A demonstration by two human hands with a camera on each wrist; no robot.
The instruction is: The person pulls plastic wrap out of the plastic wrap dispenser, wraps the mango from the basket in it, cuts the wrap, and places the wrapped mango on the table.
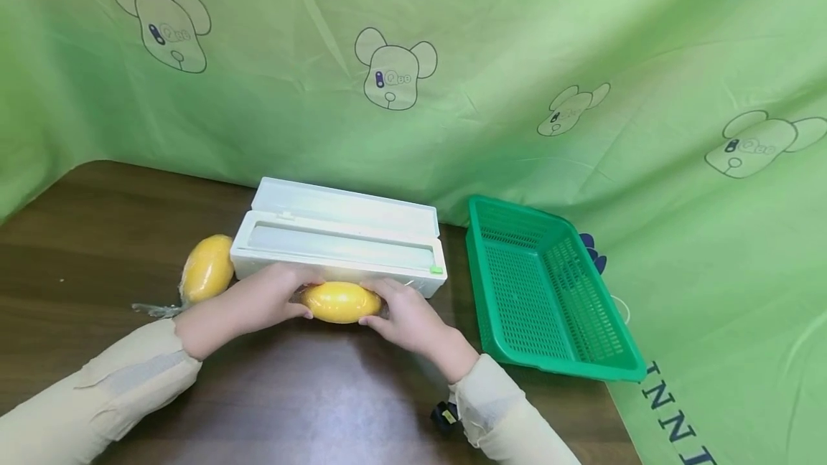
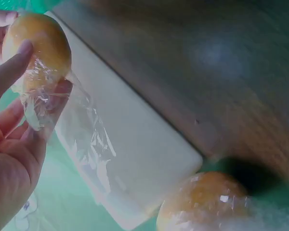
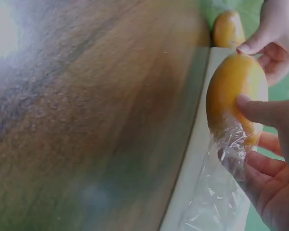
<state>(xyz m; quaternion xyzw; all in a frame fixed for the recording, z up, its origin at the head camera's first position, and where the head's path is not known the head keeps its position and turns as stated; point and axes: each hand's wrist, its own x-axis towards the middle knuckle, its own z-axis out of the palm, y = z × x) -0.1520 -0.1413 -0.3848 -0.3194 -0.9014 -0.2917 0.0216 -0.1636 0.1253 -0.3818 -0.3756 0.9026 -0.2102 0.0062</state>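
Note:
A yellow mango (image 1: 342, 302) is held lengthwise between both hands, in front of the white cling film dispenser (image 1: 345, 232). My left hand (image 1: 282, 300) grips its left end, thumb on the near side and fingers on the far side. At the other end my right hand (image 1: 408, 316) pinches it the same way. Clear cling film (image 3: 233, 139) covers the mango's end and bunches at the fingers in the right wrist view. From there it trails along the dispenser. A second mango (image 1: 208, 268), wrapped in film with a twisted tail, lies left of the dispenser.
The dispenser's lid (image 1: 349, 205) is raised at the back. To the right stands a green plastic basket (image 1: 481, 293) with slotted walls. Dark blue objects (image 1: 593, 253) show behind it. A green printed cloth (image 1: 278, 113) hangs behind the brown wooden table (image 1: 278, 393).

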